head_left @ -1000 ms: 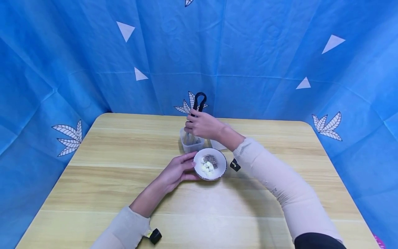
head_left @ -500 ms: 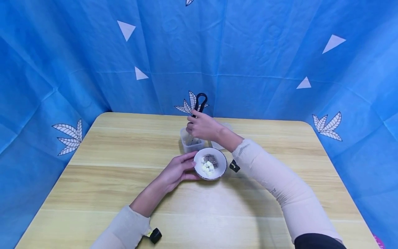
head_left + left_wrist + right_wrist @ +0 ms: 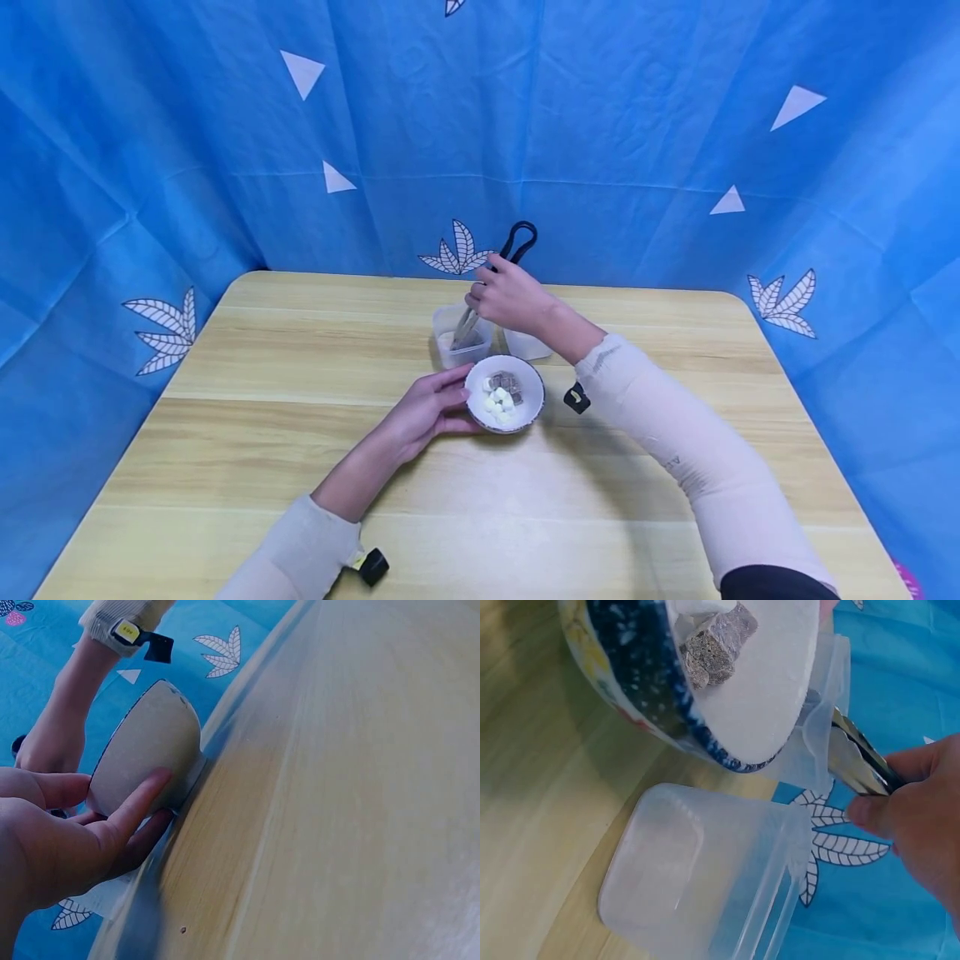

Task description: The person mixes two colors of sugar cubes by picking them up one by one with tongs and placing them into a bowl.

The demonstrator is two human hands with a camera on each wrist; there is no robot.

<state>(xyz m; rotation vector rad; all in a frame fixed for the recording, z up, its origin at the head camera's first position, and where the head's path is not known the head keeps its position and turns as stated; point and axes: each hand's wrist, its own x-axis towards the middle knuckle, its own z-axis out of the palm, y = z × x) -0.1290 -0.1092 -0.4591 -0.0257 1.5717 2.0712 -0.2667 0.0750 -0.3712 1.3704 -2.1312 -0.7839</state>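
My left hand (image 3: 420, 417) grips the side of a small white bowl (image 3: 531, 407) with a dark blue rim. In the left wrist view its fingers spread under and around the bowl's outer wall. White marshmallow-like pieces (image 3: 500, 403) and brown cubes (image 3: 511, 382) lie in the bowl. My right hand (image 3: 517, 297) holds metal tongs (image 3: 853, 759) with a black looped handle, leaning up to the right. The tips of the tongs reach into a clear plastic container (image 3: 448, 357) behind the bowl. What sits between the tips cannot be made out.
A second clear plastic container (image 3: 660, 862) stands to the right of the first, partly behind my right forearm in the head view. Everything stands on a wooden table (image 3: 300, 433). A blue curtain (image 3: 600, 125) hangs behind and along both sides.
The tongs have gone from nearly upright to tilted right, and my right hand has shifted slightly right. My left hand and the bowl have stayed about where they were.
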